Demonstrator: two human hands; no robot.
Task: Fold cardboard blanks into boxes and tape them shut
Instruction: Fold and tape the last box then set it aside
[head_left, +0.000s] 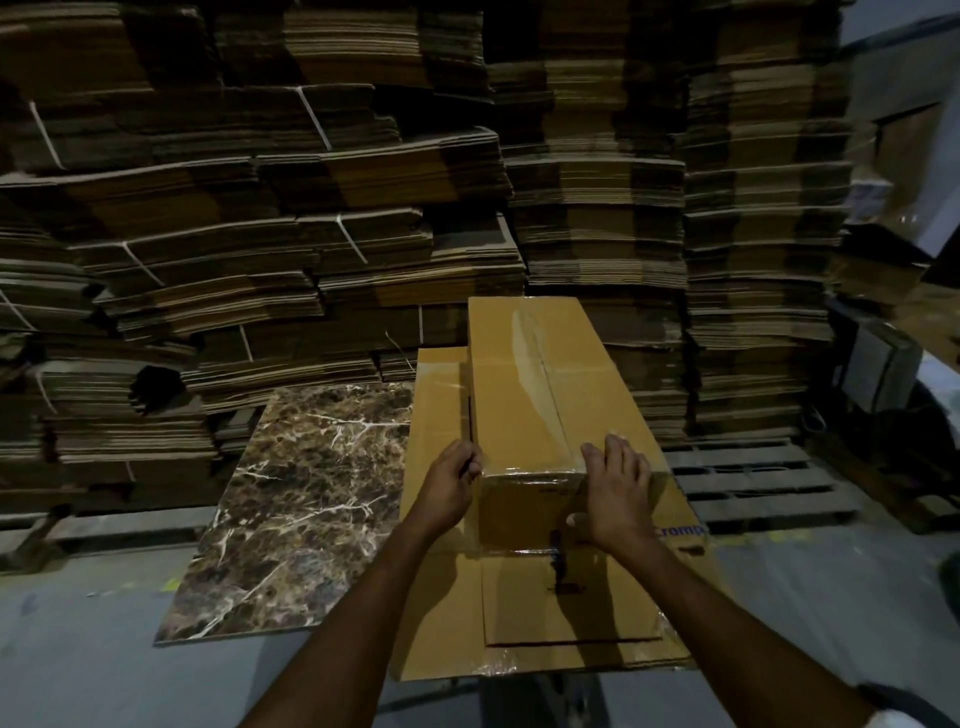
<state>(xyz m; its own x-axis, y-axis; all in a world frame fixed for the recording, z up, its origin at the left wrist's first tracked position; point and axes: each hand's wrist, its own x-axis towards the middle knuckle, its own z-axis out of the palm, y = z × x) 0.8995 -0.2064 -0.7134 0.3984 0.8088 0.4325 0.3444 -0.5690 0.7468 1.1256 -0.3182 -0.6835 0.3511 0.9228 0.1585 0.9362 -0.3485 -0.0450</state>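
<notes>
While the long brown cardboard box (545, 395) lies lengthwise away from the viewer, it rests on a wide brown carton (441, 597) that serves as the work surface. The box is folded and closed. A strip of clear tape (524, 353) runs along its top seam and appears to turn down over the near end.

The left hand (452, 483) grips the near left corner with curled fingers, probably to stop the box from sliding. The right hand (615, 493) lies spread over the near top edge, fingers on the top face and thumb on the end face. It holds nothing, and this placement suggests that it is pressing the tape end flat so that it bonds across the fold. The step in hand is judged to be the sealing of this end; whether the far end is taped cannot be told.

The wide brown carton bears partly hidden blue lettering at its right edge and a taped seam of its own. A marble-patterned slab (311, 493) lies just beside it to the left, on the grey floor (78, 649). Behind both rise bundled stacks of flattened cardboard blanks (311, 208), the supply for further boxes. A wooden pallet (753, 478) shows at the right under the stacks.
</notes>
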